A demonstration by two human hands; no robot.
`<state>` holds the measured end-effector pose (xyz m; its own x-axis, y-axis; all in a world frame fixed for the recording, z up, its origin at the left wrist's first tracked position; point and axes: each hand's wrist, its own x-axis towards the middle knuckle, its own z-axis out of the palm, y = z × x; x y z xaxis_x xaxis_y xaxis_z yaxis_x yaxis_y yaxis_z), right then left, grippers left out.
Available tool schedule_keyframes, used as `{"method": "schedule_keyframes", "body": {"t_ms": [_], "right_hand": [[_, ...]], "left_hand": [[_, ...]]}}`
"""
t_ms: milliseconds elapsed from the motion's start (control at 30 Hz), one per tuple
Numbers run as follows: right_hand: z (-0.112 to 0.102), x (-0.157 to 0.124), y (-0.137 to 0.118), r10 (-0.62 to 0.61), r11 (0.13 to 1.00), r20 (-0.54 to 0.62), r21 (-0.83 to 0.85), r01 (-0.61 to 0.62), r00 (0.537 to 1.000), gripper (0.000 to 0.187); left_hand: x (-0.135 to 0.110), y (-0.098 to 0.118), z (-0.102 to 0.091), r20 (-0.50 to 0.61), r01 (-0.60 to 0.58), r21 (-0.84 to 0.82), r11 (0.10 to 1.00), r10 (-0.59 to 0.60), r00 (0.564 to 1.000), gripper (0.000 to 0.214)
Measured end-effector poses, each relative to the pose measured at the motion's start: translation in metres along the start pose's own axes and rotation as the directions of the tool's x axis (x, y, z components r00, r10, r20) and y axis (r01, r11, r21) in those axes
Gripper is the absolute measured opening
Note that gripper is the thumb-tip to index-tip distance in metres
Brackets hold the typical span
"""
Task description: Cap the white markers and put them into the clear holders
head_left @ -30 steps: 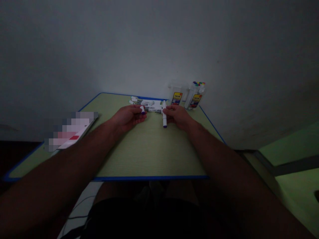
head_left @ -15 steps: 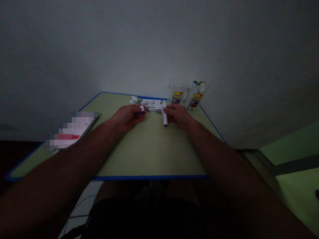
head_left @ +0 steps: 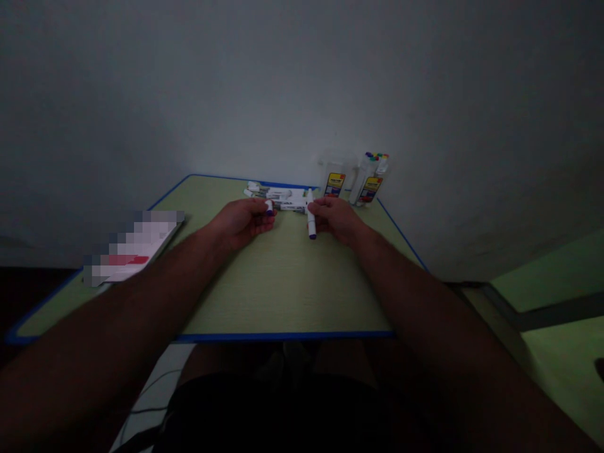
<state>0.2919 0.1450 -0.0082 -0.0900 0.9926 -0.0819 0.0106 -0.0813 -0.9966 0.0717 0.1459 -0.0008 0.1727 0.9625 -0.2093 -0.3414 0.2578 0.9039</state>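
Note:
Between the thumb and fingers of my left hand (head_left: 243, 220) is a short white marker cap (head_left: 269, 207) with a purple end. My right hand (head_left: 336, 216) is closed around a white marker (head_left: 311, 221), its purple end pointing toward me and its narrower tip toward the wall. Cap and marker are apart, both held above the table. Just beyond my hands lies a group of several white markers (head_left: 285, 196) on the tabletop, partly hidden by my fingers.
A clear plastic case (head_left: 335, 182) with a yellow label stands at the back right. Beside it, a second case (head_left: 370, 182) holds several markers with coloured ends. A blurred-out white booklet-like item (head_left: 136, 248) lies on the left of the blue-edged table (head_left: 283, 289), which meets the wall.
Almost nothing differs. The whole view has shifted very slightly, and both hands keep hold of the cap and the marker in the same pose.

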Motion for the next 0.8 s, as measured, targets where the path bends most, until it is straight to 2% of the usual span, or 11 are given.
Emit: {"method": "schedule_keyframes", "body": {"t_ms": [800], "right_hand": [[-0.0019,0.0033,0.0010,0.017,0.997,-0.018,0.079,-0.016,1.000,0.015]], "left_hand": [[-0.0002,-0.0002,0.0000,-0.001,0.019,-0.011,1.000,-0.019,1.000,0.014]]}}
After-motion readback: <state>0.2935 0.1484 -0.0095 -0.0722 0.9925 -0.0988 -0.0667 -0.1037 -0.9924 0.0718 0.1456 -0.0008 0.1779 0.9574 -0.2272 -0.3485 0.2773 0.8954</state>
